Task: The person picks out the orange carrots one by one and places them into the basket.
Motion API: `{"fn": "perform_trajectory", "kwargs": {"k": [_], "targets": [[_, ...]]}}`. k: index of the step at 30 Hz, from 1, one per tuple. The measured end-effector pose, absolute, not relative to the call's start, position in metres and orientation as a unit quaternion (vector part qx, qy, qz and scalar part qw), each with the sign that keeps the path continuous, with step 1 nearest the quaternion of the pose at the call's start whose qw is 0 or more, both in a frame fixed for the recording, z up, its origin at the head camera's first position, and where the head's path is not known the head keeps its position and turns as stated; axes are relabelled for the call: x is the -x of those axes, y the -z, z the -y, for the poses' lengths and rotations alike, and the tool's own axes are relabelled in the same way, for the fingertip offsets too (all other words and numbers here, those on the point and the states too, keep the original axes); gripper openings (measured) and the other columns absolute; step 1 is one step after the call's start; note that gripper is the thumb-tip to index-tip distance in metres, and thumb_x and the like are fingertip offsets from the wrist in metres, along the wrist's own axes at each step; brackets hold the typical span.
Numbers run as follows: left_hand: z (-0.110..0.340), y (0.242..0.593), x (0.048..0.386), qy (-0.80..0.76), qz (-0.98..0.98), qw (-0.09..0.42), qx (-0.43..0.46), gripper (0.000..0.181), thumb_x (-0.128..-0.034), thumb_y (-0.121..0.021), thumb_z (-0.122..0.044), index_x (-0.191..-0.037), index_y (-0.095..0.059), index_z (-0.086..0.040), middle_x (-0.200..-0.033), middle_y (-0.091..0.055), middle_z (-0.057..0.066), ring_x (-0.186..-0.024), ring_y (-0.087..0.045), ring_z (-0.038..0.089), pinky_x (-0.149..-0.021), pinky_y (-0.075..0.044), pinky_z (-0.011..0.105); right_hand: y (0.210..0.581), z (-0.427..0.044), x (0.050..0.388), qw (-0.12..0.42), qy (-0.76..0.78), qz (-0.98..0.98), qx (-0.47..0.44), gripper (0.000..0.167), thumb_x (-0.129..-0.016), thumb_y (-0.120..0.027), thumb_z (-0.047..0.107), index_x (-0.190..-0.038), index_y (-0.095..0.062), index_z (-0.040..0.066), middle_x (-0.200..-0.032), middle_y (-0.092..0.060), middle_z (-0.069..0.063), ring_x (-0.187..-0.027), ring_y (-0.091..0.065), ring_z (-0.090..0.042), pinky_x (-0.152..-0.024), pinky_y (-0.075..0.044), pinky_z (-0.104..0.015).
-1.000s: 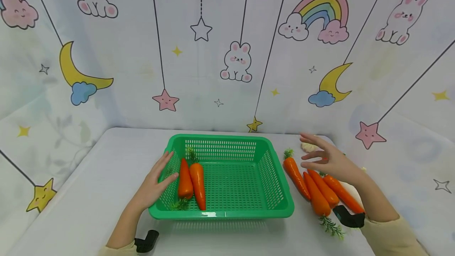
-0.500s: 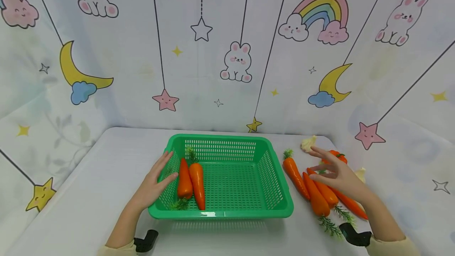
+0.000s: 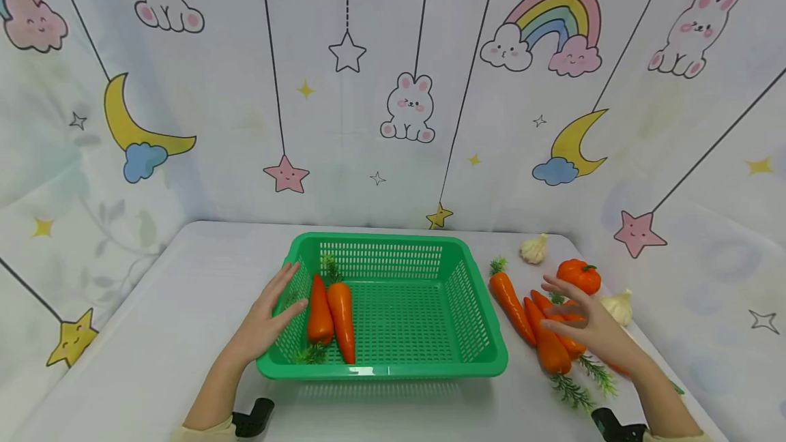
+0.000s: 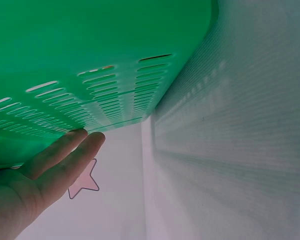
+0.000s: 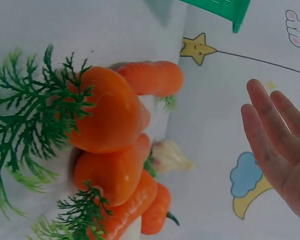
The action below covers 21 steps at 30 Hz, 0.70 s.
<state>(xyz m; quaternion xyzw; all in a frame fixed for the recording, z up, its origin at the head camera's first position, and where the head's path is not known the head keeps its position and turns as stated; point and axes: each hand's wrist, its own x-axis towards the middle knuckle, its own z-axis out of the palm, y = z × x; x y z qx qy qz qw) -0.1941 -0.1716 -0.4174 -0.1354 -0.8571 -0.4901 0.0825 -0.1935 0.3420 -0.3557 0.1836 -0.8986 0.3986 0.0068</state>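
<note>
A green plastic basket (image 3: 387, 370) stands mid-table, with two toy carrots, one left (image 3: 319, 316) and one right (image 3: 342, 319), lying along its left side. My left hand (image 3: 264, 319) is at the basket's left wall, fingers extended; the left wrist view has its fingertips (image 4: 95, 140) against or close to the slotted outer wall. Above a cluster of carrots (image 3: 546, 343) to the right hovers my right hand (image 3: 592, 322), fingers spread and loosely bent, holding nothing. It hides part of the cluster. In the right wrist view these carrots (image 5: 107, 110) show leafy green tops.
A single carrot (image 3: 512, 305) lies by the basket's right wall. Behind the cluster are a garlic bulb (image 3: 534, 249), an orange pumpkin-like vegetable (image 3: 578, 276) with a green stem, and another pale bulb (image 3: 617, 307). A patterned cloth wall (image 3: 368, 121) borders the table.
My right hand has drawn back toward me and slightly right, uncovering the garlic bulb and the orange vegetable. The left hand and basket stay put.
</note>
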Motion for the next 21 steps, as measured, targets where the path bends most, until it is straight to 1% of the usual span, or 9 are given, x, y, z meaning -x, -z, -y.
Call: {"fn": "perform_trajectory", "kwargs": {"k": [5, 8, 11, 16, 21], "targets": [[0.171, 0.417, 0.194, 0.491, 0.857, 0.081, 0.134, 0.064, -0.0927, -0.054, -0.028, -0.146, -0.022, -0.014, -0.151, -0.011, 0.013, -0.135, -0.009, 0.041, -0.094, -0.014, 0.071, 0.367, -0.347, 0.194, 0.018, -0.375, 0.910, -0.174, 0.066, -0.086, -0.064, 0.018, -0.142, -0.030, 0.009, -0.133, -0.041, -0.023, -0.099, -0.055, -0.035, -0.072, -0.053, -0.032], [0.172, 0.417, 0.193, 0.491, 0.857, 0.081, 0.133, 0.064, -0.0926, -0.054, -0.029, -0.147, -0.022, -0.015, -0.151, -0.011, 0.013, -0.135, -0.009, 0.041, -0.094, -0.015, 0.071, 0.373, -0.350, 0.194, 0.028, -0.362, 0.916, -0.170, 0.064, -0.086, -0.065, 0.018, -0.140, -0.033, 0.006, -0.131, -0.043, -0.022, -0.099, -0.054, -0.038, -0.072, -0.054, -0.037], [0.172, 0.416, 0.193, 0.493, 0.856, 0.081, 0.134, 0.064, -0.0927, -0.054, -0.028, -0.147, -0.022, -0.014, -0.151, -0.011, 0.013, -0.135, -0.009, 0.041, -0.094, -0.015, 0.071, 0.378, -0.353, 0.194, 0.026, -0.362, 0.917, -0.164, 0.063, -0.086, -0.065, 0.019, -0.140, -0.033, 0.006, -0.131, -0.043, -0.023, -0.099, -0.055, -0.040, -0.070, -0.054, -0.034], [0.172, 0.416, 0.193, 0.494, 0.855, 0.081, 0.135, 0.064, -0.0927, -0.054, -0.028, -0.146, -0.022, -0.014, -0.151, -0.011, 0.013, -0.135, -0.009, 0.041, -0.095, -0.015, 0.071, 0.387, -0.360, 0.195, 0.015, -0.379, 0.913, -0.151, 0.063, -0.086, -0.065, 0.020, -0.140, -0.033, 0.005, -0.131, -0.042, -0.026, -0.096, -0.057, -0.039, -0.065, -0.053, -0.026], [0.171, 0.417, 0.193, 0.496, 0.854, 0.080, 0.134, 0.064, -0.0926, -0.054, -0.030, -0.146, -0.022, -0.014, -0.151, -0.011, 0.013, -0.135, -0.009, 0.041, -0.095, -0.016, 0.070, 0.397, -0.366, 0.196, 0.003, -0.381, 0.914, -0.137, 0.064, -0.087, -0.064, 0.021, -0.140, -0.033, 0.006, -0.131, -0.041, -0.028, -0.097, -0.057, -0.039, -0.063, -0.053, -0.027]]}}
